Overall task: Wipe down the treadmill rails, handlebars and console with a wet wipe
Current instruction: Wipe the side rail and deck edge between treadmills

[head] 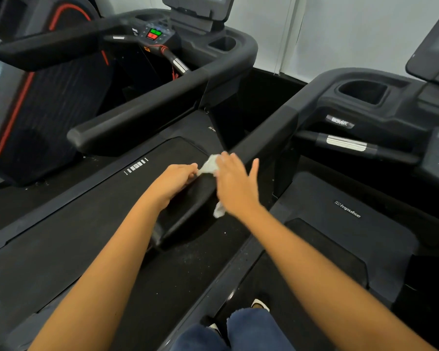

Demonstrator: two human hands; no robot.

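On the treadmill point(350, 211), the handlebar point(188, 211) carries the wet wipe point(210, 166), draped over its near end; thin, limp and damp, it probably handles best bunched or pinned flat. The left hand point(174, 182) pinches one corner with curled fingers, while the right hand point(235, 184) presses on it, fingers straight.

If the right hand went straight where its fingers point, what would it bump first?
The right hand would probably meet the wet wipe bunched just ahead on the handrail; beyond, depth is unclear.
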